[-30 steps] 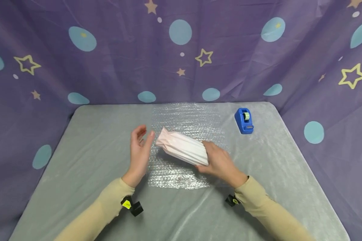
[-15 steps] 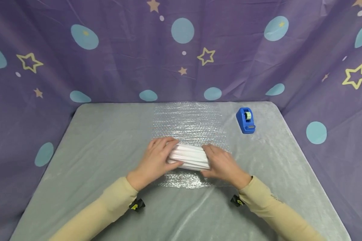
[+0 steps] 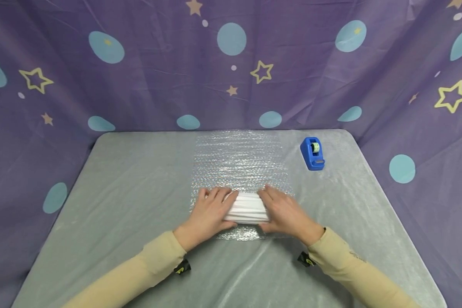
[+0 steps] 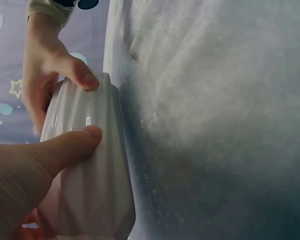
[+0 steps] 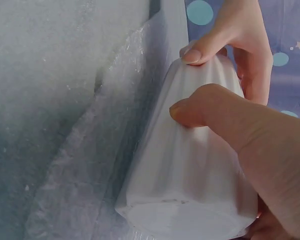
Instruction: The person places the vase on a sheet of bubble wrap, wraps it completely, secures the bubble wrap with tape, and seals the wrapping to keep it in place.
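Gripping the white vase (image 3: 248,208) from both ends, your left hand (image 3: 208,214) and right hand (image 3: 286,214) curl round its sides, thumbs pressed along the side nearest you. Most of your other fingers drop behind it, out of sight in both wrist views. In the head view, your hands cover its two ends; the right wrist view shows you a flat, pale base, its lower edge cut off by the frame. The body is rigid-looking and slightly glossy, pleated lengthwise into ridges, and lies on its side over the near part of the bubble wrap (image 3: 238,158). You can't tell whether it touches that clear, crinkled sheet, which glints in rows. Under it, the worktop (image 3: 138,171) wears soft grey cloth with shallow creases. Beyond your right hand sits a blue tape dispenser (image 3: 312,154), wedge-shaped, its pale roll too small to read. Purple curtain (image 3: 158,77) hangs behind, printed with stars and discs.
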Demonstrator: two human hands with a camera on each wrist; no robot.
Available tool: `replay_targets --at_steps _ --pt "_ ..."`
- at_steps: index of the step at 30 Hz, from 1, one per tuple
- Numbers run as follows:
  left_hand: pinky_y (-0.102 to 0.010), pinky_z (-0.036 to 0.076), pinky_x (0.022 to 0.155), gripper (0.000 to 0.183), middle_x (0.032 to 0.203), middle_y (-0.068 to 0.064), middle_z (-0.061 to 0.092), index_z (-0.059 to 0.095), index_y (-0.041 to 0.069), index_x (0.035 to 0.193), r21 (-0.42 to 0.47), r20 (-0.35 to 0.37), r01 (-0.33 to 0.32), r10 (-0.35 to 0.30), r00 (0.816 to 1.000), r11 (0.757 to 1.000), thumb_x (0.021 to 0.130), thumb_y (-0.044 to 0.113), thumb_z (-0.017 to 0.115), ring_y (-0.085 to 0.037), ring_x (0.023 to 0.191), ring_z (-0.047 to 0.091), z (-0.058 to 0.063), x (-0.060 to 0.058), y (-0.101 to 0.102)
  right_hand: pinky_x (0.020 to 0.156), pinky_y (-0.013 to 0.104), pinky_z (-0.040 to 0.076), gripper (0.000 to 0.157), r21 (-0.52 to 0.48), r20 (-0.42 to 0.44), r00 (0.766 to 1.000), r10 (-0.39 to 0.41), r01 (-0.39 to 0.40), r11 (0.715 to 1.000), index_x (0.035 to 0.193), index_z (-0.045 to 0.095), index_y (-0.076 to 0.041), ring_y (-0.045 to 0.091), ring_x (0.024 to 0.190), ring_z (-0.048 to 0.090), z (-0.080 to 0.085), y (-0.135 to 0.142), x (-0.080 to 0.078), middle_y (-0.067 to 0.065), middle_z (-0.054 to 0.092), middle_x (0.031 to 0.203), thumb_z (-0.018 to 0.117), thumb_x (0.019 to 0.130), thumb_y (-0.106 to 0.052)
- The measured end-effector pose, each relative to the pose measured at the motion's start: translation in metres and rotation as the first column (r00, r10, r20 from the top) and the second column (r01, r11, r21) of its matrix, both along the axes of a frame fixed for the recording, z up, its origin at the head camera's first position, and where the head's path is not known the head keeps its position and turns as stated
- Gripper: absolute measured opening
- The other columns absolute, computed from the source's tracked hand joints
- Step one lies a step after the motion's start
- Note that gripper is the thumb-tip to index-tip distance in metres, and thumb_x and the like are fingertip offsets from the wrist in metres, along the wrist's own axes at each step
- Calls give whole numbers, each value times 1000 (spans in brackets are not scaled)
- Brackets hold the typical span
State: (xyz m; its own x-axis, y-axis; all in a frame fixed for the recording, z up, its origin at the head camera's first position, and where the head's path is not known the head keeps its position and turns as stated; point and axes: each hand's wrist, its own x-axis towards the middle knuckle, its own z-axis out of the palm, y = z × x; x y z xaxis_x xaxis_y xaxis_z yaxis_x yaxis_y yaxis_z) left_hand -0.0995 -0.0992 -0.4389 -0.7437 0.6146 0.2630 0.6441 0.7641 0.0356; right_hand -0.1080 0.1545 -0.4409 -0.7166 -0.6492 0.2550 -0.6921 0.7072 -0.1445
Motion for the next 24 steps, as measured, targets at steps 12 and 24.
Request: replay_targets --at_steps 12,24 --pt "-44 35 82 87 124 -10 53 44 11 136 25 1 -15 15 1000 1000 69 59 71 -27 107 50 -12 10 5 95 46 44 85 23 23 1000 8 -8 1000 130 49 -3 35 116 51 -3 6 5 15 55 123 78 61 -44" --pt "-47 35 85 101 130 -13 47 37 13 141 -4 -33 -11 11 999 1000 63 69 69 -30 114 45 -21 15 12 99 47 39 89 34 48 999 -2 1 999 133 45 -3 36 122 47 -8 9 5 18 52 128 78 63 -47"
